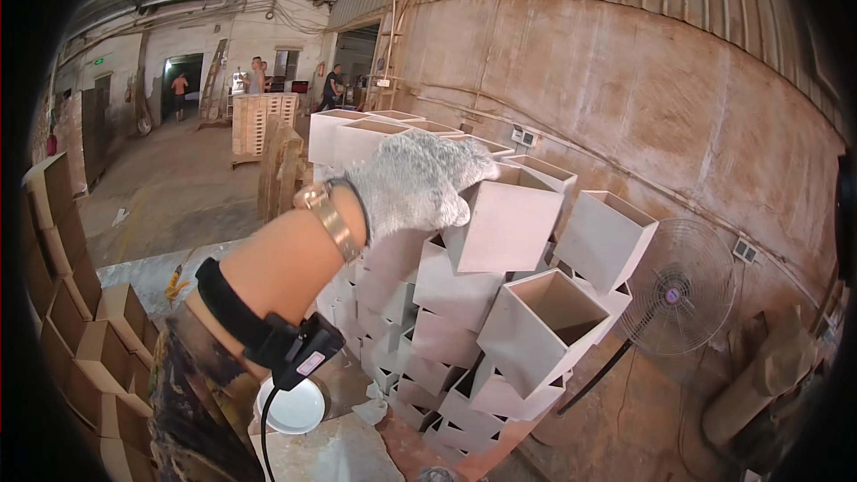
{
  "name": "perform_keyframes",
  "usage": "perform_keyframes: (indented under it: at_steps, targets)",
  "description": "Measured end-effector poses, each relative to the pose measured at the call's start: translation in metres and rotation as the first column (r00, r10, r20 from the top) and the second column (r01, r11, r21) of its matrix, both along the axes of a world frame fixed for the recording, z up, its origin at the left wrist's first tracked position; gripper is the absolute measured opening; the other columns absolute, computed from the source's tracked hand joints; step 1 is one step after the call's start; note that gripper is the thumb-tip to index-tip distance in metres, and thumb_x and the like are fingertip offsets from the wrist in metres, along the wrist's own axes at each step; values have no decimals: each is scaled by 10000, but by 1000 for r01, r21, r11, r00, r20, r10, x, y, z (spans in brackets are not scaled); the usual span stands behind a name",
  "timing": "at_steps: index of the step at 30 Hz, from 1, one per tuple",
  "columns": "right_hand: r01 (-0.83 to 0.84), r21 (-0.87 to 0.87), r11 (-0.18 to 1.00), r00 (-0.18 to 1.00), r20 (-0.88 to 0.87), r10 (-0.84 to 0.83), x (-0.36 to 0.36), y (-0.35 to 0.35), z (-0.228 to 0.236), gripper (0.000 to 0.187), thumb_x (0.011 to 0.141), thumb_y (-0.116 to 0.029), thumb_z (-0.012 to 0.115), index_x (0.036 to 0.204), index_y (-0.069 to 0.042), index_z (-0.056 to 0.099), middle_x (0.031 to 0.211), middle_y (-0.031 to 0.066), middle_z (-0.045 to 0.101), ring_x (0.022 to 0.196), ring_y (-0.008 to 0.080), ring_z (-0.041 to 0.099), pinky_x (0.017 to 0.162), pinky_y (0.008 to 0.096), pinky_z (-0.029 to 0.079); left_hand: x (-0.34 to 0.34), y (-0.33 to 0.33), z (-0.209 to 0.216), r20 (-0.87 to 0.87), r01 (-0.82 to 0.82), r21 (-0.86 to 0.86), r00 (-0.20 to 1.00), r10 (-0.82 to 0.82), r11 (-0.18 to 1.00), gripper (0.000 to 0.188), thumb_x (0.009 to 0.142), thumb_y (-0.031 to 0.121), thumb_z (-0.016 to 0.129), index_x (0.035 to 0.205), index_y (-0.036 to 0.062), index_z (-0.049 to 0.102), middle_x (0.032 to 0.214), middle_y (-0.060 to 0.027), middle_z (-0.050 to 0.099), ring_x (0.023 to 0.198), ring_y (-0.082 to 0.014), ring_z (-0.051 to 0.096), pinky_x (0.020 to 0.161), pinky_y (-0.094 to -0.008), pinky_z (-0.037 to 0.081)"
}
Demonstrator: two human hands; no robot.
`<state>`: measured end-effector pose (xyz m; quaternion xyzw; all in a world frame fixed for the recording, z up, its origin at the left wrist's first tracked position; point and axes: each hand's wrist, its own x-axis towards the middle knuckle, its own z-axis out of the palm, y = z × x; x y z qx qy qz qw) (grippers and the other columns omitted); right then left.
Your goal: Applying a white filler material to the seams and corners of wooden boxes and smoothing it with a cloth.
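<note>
My left hand, in a fuzzy grey work glove, reaches forward from the lower left. Its fingers bend over the upper left edge of an open white box, with the thumb against the side. This box sits slightly tilted on a tall stack of similar boxes. Two more white boxes, a nearer one and one farther right, stand tilted with their open tops showing. At the lower edge a small grey patch looks like my right glove; its fingers are hidden.
A round-caged fan stands right of the stack. Brown open boxes are piled at left. A white bowl rests below my forearm. Wooden pallets stand farther back, where several people are, one in dark clothes.
</note>
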<state>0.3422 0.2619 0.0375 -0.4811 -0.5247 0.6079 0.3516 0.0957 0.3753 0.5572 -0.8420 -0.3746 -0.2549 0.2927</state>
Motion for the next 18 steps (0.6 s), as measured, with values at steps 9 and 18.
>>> perform_keyframes:
  at_steps: [9,18]
  targets:
    - [2,-13,1000,1000,-6,-2,18,3,1,175,933,-153,475,1022,-48,583,783,58,610,566,113,505,491,251,397,12,23,6,14,24,-245,1000,-21,969,433,685,281,680,1059,75,607,1028,-142,613,1011,-314,573,890,-401,435]
    - [-7,-15,1000,999,35,8,28,2,-3,174,934,-156,477,1021,-49,582,775,56,610,553,109,500,479,249,390,13,-2,42,202,-53,-365,970,135,930,283,817,218,610,1082,119,617,1015,-100,651,977,-245,616,870,-378,473]
